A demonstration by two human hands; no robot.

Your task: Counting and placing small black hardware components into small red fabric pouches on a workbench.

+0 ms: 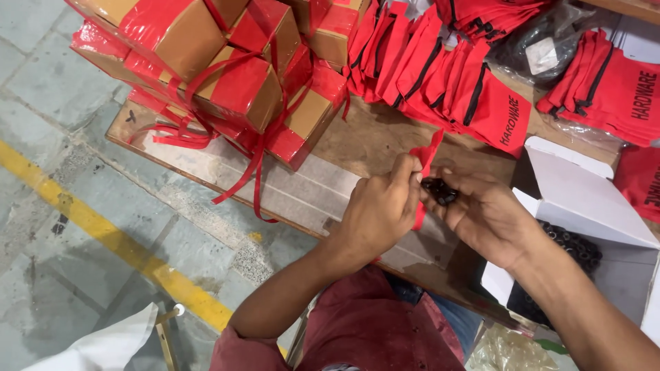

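Note:
My left hand point(378, 209) pinches the edge of a small red cloth pouch point(425, 156) above the wooden table point(364, 141). Right beside it, my right hand point(485, 216) is cupped around a few small black parts point(440, 191) at the pouch's mouth. The two hands touch near the fingertips. Most of the pouch hangs hidden behind my left hand.
An open white box point(584, 199) with several black parts point(570, 247) sits at the right. Red pouches with black drawstrings point(440, 69) lie piled at the back. Brown cartons wrapped in red tape point(227, 75) are stacked at the left. Below is a floor with a yellow line point(117, 240).

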